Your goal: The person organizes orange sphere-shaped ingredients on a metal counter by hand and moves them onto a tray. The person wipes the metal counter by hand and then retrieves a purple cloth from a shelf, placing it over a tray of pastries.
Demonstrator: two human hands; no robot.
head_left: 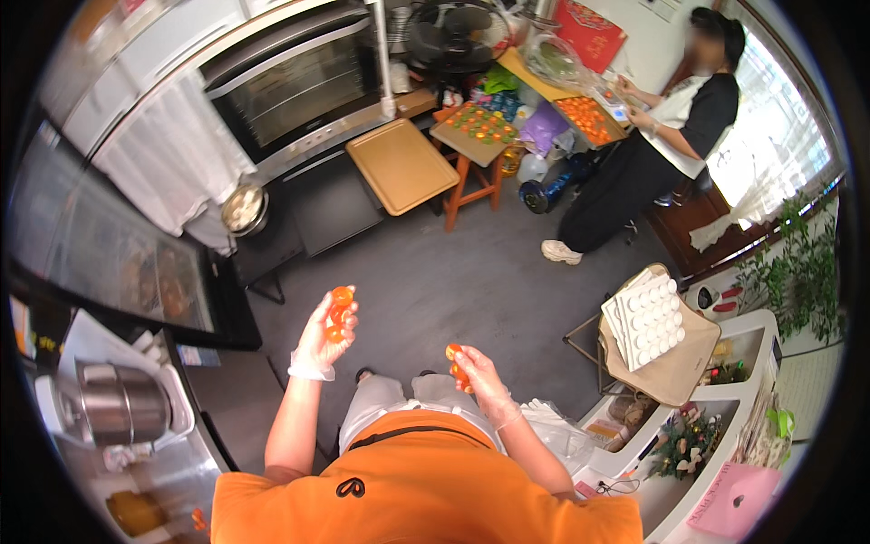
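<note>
My left hand (pixel 317 343), in a thin clear glove, is curled round a few small, glossy orange rounds (pixel 341 312) stacked along the fingers. In my right hand (pixel 487 383), also gloved, are more of these orange rounds (pixel 460 366), partly covered by the fingers. Their exact kind cannot be told. Both hands are held out in front of my body above the dark floor, apart from each other and from any surface.
Ahead, a tan tray (pixel 401 166) lies beside a wooden stool (pixel 473 172) carrying a board of green and orange pieces. Another person (pixel 693 104) stands at a table with a tray of orange pieces (pixel 587 120). A chair (pixel 671 363) with white round-cupped trays is at right; a metal pot (pixel 122 403) at left.
</note>
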